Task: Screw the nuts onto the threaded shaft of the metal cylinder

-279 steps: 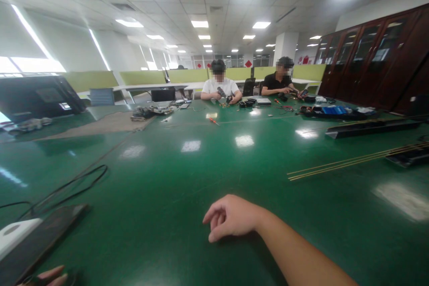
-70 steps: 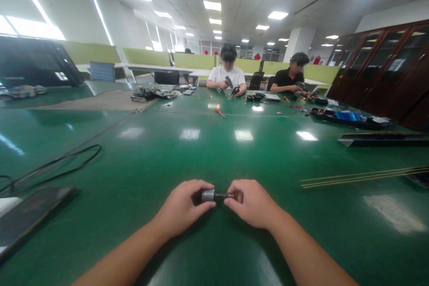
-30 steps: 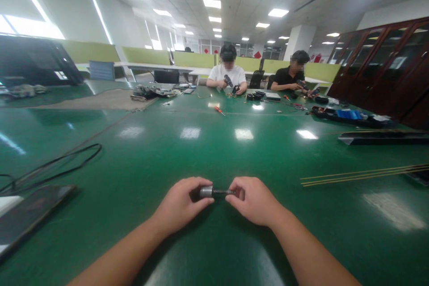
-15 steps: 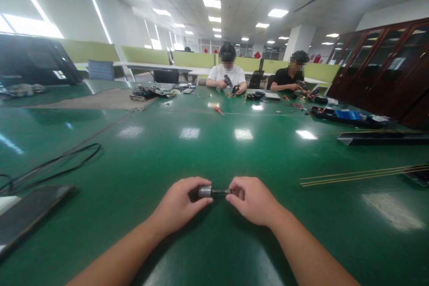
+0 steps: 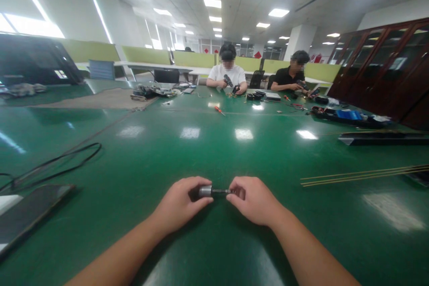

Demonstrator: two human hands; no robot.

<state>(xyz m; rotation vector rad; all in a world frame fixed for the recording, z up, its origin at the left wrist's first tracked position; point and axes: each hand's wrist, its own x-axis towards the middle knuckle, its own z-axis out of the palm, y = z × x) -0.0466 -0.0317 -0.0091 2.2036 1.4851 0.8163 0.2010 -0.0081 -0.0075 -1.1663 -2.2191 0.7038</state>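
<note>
Between my two hands, low over the green tabletop (image 5: 161,152), lies a small metal part: a silver cylinder (image 5: 205,191) with a thin dark shaft (image 5: 220,191) coming out of its right side. My left hand (image 5: 182,201) grips the cylinder with thumb and fingers. At the other end, my right hand (image 5: 253,199) pinches the shaft's tip, which its fingers partly hide. The part is held level. Its exact kind cannot be made out.
A dark flat panel (image 5: 31,212) and black cable (image 5: 80,161) lie at left. Thin yellow rods (image 5: 348,175) and a black channel (image 5: 382,138) are at right. An orange screwdriver (image 5: 219,110) lies farther off. Across the table, two people (image 5: 228,73) hold power drills.
</note>
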